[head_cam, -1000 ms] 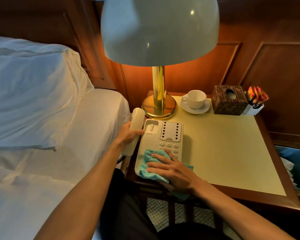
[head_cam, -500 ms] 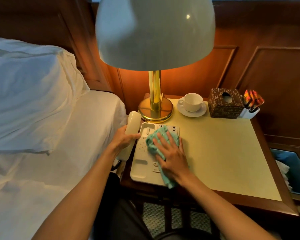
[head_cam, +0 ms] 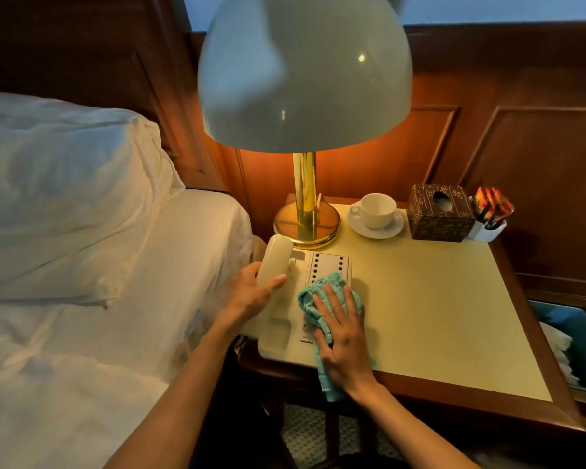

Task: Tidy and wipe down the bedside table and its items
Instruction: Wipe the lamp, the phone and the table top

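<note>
Right hand [head_cam: 340, 336] is flat, fingers spread, pressing a teal cloth [head_cam: 322, 299] onto the keypad of the cream phone [head_cam: 318, 275] at the bedside table's [head_cam: 454, 316] front-left corner. Left hand [head_cam: 251, 292] grips the handset [head_cam: 274, 265], lifted just off its cradle.

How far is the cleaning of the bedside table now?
Done: nothing can be confirmed as wiped. In hand: the left hand holds the handset lifted off the phone base, while the right hand presses the teal cloth flat on its keypad. Left: probably the tabletop, lamp base, cup and saucer, tissue box and sachet holder, which stand untouched.
</note>
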`<state>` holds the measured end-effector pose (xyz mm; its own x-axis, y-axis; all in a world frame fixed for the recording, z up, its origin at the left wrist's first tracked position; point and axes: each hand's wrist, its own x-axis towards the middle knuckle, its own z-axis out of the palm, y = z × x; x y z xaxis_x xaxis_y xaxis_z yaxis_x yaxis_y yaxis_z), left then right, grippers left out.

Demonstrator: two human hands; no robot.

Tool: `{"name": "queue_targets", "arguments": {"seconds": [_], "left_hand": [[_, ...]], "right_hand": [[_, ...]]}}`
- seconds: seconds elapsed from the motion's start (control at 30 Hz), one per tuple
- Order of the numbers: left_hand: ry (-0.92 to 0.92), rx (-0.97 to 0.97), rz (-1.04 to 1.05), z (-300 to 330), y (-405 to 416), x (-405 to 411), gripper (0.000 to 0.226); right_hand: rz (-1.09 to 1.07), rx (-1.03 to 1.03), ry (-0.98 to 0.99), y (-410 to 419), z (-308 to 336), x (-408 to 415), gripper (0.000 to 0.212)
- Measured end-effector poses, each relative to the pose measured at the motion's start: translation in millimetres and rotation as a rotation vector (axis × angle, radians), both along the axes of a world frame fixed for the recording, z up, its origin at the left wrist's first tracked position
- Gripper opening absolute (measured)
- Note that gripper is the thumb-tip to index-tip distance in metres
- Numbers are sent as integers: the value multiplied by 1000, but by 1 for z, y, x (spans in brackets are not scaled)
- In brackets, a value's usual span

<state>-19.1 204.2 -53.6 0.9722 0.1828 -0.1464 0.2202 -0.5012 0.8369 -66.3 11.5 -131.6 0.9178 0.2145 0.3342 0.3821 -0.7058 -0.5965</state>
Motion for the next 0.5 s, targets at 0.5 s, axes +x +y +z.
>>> {"name": "queue_targets", "arguments": {"seconds": [0.5], "left_hand": [[-59,5,82,-14,-34,-16,41]], "right_hand": [[-115,205,51,4,-5,-5,54]]}}
